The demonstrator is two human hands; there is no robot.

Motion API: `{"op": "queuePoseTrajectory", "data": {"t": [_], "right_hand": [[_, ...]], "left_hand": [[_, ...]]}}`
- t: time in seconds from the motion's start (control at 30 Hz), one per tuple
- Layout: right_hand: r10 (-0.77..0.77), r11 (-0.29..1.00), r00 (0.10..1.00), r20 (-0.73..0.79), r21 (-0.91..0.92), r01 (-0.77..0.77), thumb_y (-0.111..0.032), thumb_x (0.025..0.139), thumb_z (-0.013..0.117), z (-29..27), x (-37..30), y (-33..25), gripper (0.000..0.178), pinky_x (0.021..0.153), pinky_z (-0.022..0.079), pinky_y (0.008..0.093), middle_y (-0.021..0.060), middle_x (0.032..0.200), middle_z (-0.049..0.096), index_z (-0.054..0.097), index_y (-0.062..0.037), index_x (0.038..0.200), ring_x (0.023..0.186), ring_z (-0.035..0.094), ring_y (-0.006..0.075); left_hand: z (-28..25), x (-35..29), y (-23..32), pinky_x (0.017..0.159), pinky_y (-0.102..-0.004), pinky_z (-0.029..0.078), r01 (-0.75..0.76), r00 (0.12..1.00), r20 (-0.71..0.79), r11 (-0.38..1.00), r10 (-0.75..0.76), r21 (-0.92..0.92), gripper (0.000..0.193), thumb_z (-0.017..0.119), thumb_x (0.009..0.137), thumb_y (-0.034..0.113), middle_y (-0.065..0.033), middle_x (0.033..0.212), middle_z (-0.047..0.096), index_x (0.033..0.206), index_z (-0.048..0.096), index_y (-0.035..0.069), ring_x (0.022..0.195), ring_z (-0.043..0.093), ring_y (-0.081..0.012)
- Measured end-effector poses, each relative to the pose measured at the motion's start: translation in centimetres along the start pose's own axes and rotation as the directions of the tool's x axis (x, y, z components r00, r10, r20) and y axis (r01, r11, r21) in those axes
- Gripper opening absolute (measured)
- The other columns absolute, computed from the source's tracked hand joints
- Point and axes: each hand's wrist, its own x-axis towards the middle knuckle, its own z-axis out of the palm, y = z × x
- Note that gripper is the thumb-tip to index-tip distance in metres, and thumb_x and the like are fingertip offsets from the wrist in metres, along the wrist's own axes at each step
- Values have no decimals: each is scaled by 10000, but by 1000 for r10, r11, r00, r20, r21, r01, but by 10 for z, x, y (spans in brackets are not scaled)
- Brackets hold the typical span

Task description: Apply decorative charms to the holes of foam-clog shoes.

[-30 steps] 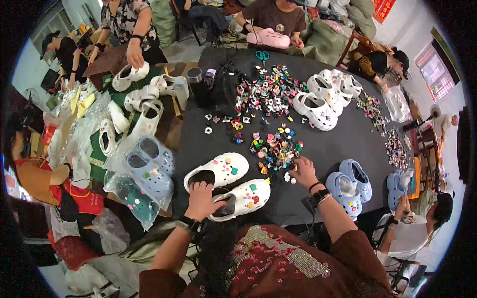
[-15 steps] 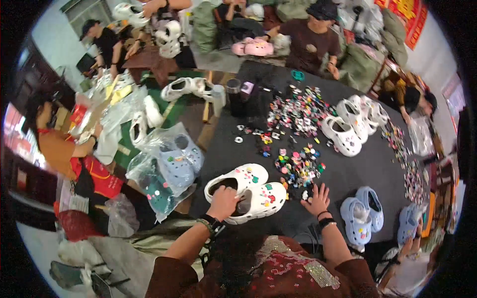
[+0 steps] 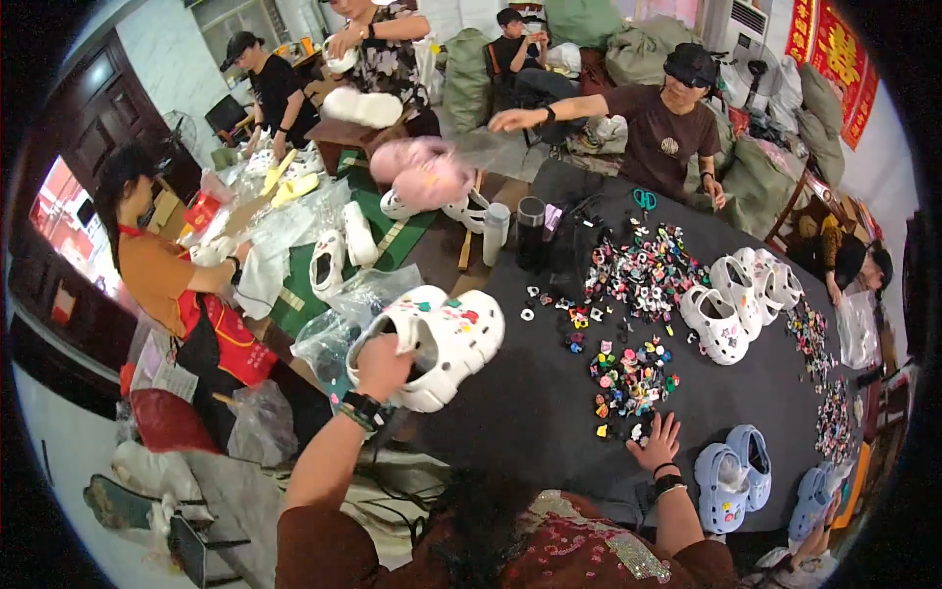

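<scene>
White clogs in left grip; right grip beside charms.

Glare at the doorway, pink clogs motion-blurry (edges fisheye-curved).

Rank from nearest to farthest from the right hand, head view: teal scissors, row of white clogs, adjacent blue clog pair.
1. Blue clog pair, right of the right hand.
2. Row of white clogs, ahead and right.
3. Teal scissors, straight ahead, farthest off.

White clogs: smooth plastic. Tabletop: matt, smooth. Bag: glossy, crinkled plastic.
</scene>
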Motion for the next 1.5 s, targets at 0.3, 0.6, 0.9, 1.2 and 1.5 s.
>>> {"op": "queuePoseTrajectory", "data": {"t": [0.3, 0.6, 0.9, 1.2, 1.5], "right_hand": [[86, 996, 995, 51, -20, -85, -594, 691, 695, -4, -1, -4, 1124, 1084, 158, 582, 161, 1546, -79, 37, -157, 1491, 1413, -47, 404], [112, 994, 994, -18, -8, -112, -500, 634, 772, 5, -2, 0, 1139, 1067, 219, 587, 159, 1546, -5, 86, -167, 1480, 1404, 9, 433], [-73, 989, 961, -267, 106, 104, -441, 598, 802, -31, -10, -26, 916, 1037, 338, 516, 189, 1437, 286, 376, -172, 1362, 1299, 294, 426], [90, 959, 875, -476, 279, 53, -267, 810, 662, -29, -83, -9, 624, 1033, 300, 530, 148, 1411, 341, 378, -150, 1354, 1322, 287, 369], [347, 839, 879, -328, 528, -134, -163, 868, 516, 72, -261, 62, 121, 701, 486, 456, 166, 792, 615, 561, -51, 858, 791, 601, 369]], "left_hand": [[-48, 152, -92, 718, -473, 492, 56, 995, -96, 965, -32, 256, 399, 706, 703, 350, -236, 851, 645, 793, 655, -36, 834, 622, -391], [-77, 269, -148, 704, -458, 487, 61, 925, -378, 997, -36, 56, 369, 667, 801, 332, -247, 818, 636, 865, 614, -27, 798, 602, -430], [77, 131, -124, 1064, -492, 277, -400, 882, -206, 905, 423, 146, 560, 593, 859, 229, -232, 1383, 407, 1334, 421, -12, 1262, 371, -425], [162, -7, -39, 1056, -538, 245, -528, 831, -47, 811, 555, 251, 597, 464, 947, 374, -223, 1485, 239, 1439, 298, 78, 1353, 254, -401], [218, -24, -25, 1040, -546, 272, -594, 799, 243, 784, 550, 178, 598, 325, 959, 511, -171, 1512, 213, 1457, 292, 182, 1360, 271, -355]]}}
